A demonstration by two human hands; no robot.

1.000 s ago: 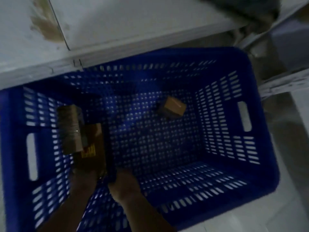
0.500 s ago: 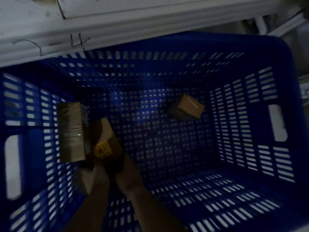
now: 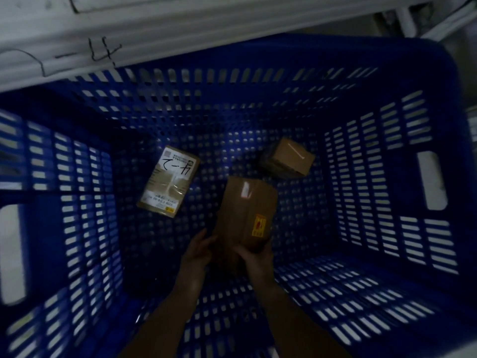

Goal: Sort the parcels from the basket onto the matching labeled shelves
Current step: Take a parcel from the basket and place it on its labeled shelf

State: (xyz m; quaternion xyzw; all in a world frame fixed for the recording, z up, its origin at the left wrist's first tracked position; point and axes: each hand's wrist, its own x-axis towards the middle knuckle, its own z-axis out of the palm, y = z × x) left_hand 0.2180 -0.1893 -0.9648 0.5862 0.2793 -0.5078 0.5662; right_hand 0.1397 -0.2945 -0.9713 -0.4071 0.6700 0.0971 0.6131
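Grip report: my right grip (image 3: 255, 257) clasps the near end of a brown parcel (image 3: 245, 213); the left grip (image 3: 197, 251) lies against its side, clasping or not I cannot tell. The parcel is inside the basket (image 3: 387, 177), a labelled parcel (image 3: 169, 182) to its left, a box (image 3: 289, 158) beyond.

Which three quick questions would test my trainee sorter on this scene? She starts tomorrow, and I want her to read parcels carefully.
1. True or false: the blue basket holds only one parcel.
2. The left hand and right hand are on which? A small box; B parcel with the yellow sticker; C handwritten parcel.
3. Fill in: the shelf edge reads "-__".
Key: 1 false; 2 B; 3 "4".
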